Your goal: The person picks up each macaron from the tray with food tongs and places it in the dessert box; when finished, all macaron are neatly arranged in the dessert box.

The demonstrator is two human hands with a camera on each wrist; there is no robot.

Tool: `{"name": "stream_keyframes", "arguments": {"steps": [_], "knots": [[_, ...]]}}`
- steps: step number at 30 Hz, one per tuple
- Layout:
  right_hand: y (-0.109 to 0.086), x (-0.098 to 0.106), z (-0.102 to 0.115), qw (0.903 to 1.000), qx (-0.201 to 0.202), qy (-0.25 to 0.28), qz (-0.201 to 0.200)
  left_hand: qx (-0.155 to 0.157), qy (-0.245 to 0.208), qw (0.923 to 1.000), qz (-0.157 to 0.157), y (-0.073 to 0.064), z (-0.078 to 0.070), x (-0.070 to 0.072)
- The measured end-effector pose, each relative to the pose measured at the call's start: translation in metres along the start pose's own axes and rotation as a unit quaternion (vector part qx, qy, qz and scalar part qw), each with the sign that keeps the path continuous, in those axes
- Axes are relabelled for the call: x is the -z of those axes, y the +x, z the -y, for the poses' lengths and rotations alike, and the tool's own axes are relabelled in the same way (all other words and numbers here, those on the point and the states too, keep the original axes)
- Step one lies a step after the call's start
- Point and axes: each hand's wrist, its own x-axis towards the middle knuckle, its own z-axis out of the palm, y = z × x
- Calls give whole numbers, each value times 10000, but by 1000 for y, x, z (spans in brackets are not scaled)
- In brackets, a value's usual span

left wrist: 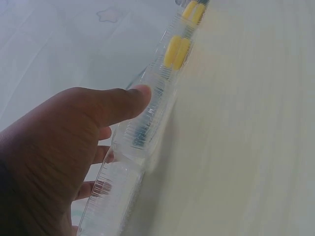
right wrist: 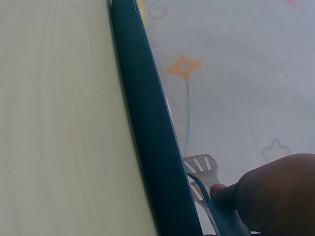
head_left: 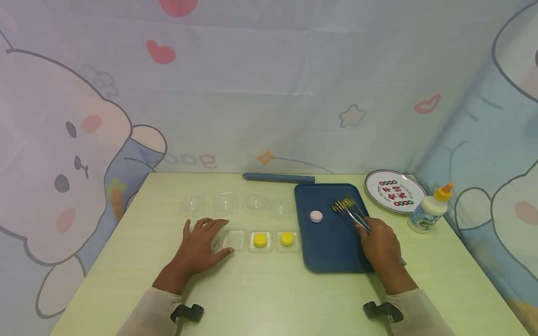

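Note:
My left hand (head_left: 199, 247) holds the left part of a clear plastic container (head_left: 234, 240), thumb on the near side and fingers on the far side. Two yellow macarons (head_left: 260, 240) (head_left: 287, 239) sit in its right compartments; their layered sides show in the left wrist view. Clear domed lids (head_left: 225, 203) lie behind. Over the right side of a dark blue tray (head_left: 328, 254), my right hand (head_left: 380, 245) grips metal tongs (right wrist: 202, 164) with slotted heads, which stand apart with nothing visible between them. A pale pink macaron (head_left: 316, 216) lies on the tray, left of the tongs.
A blue bar (head_left: 279, 178) lies along the table's back edge. Behind the tray, at right, is a white plate (head_left: 371, 187) with red lettering. A squeeze bottle (head_left: 428, 214) with a yellow cap stands right of the plate. Printed cloth walls close off the back and sides.

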Motion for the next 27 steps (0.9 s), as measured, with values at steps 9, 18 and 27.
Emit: {"name": "stream_keyframes", "arguments": {"steps": [9, 18, 27], "knots": [[0, -1, -1, 9999, 48, -97, -53, -10, 101, 9999, 49, 0, -1, 1], [0, -2, -2, 9998, 122, -68, -133, 19, 111, 9999, 66, 1, 0, 0], [-1, -2, 4, 9972, 438, 123, -592, 1, 64, 10000, 66, 0, 0, 0]]}}
